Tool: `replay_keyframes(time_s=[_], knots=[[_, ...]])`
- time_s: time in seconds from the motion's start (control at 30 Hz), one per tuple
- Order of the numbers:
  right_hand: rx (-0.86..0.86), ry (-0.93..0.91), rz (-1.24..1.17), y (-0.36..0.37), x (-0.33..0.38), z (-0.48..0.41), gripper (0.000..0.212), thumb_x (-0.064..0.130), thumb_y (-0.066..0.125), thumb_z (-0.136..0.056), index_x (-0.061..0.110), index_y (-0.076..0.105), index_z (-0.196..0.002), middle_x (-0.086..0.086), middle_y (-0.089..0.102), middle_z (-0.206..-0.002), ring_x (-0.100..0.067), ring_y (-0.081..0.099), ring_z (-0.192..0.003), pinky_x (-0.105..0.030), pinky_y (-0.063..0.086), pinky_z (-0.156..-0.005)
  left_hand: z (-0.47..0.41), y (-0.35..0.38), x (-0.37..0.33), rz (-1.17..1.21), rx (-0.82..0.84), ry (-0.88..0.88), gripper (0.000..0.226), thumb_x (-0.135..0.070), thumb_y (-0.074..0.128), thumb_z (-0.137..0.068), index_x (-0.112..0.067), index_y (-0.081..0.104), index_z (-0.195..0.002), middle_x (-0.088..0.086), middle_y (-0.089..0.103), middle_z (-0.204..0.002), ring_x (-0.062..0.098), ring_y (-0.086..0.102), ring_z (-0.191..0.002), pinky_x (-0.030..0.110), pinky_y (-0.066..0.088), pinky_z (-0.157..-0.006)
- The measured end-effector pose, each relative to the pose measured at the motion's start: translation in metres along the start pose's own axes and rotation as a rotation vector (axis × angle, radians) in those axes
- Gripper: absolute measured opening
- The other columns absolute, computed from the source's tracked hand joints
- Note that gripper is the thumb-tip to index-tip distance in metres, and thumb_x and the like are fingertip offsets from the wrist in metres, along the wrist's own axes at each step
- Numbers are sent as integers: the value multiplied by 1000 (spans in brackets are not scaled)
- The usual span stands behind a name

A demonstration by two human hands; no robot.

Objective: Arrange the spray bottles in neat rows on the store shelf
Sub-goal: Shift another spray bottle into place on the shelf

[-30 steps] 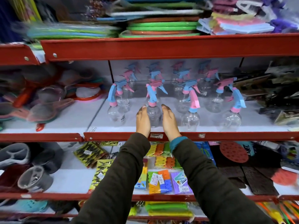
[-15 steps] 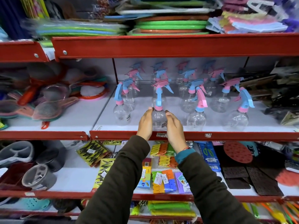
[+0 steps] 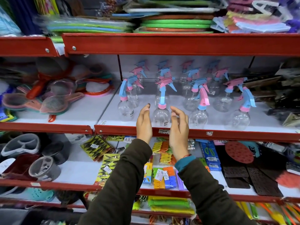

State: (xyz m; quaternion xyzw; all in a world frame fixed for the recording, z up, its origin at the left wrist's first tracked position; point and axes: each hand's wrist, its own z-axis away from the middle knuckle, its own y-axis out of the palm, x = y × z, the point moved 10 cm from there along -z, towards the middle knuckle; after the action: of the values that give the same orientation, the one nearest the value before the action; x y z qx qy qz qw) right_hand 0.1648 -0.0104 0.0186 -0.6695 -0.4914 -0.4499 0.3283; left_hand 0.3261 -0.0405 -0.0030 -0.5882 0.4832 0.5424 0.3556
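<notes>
A person's left hand (image 3: 144,122) and right hand (image 3: 178,127) are hovering unclenched, flanking a clear plastic spray bottle with a blue trigger (image 3: 161,114) standing between the palms at the white shelf's red front edge (image 3: 227,135); squaring it with neighbouring front-row bottles likely calls for gentle, even nudges.

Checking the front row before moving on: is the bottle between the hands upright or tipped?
Upright. The clear bottle stands on its base at the shelf's red front edge, blue trigger head on top.

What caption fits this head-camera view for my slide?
Both hands, left and right, open on either side of a front-row spray bottle standing on the red-edged shelf.
</notes>
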Motion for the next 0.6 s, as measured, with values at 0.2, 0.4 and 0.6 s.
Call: replay_keyframes(time_s=[0.2,0.4,0.6], knots=[[174,6,-75,59,-3,23,29,32,45,-99,25,65,-119,1,61,-125,-6,59,-115,-27,48,-100,1,-46,-11,35,-186,86,45,-43,35,-97,-26,55,-133,-3,49,-143,15,46,-134,42,34,-118],[287,207,-64,132,-23,1,38,29,40,-102,20,56,-134,-2,54,-145,-11,48,-131,-25,34,-112,-47,-96,-12,-37,-246,28,50,-33,31,-103,-16,34,-150,5,26,-158,18,23,-148,23,15,-115],[322,354,-6,175,-33,-27,46,38,37,-100,16,55,-136,-7,54,-146,-24,47,-135,-27,32,-108,-101,-106,3,-56,-38,-181,57,-44,23,-102,-13,44,-144,8,45,-150,23,40,-141,29,29,-111]])
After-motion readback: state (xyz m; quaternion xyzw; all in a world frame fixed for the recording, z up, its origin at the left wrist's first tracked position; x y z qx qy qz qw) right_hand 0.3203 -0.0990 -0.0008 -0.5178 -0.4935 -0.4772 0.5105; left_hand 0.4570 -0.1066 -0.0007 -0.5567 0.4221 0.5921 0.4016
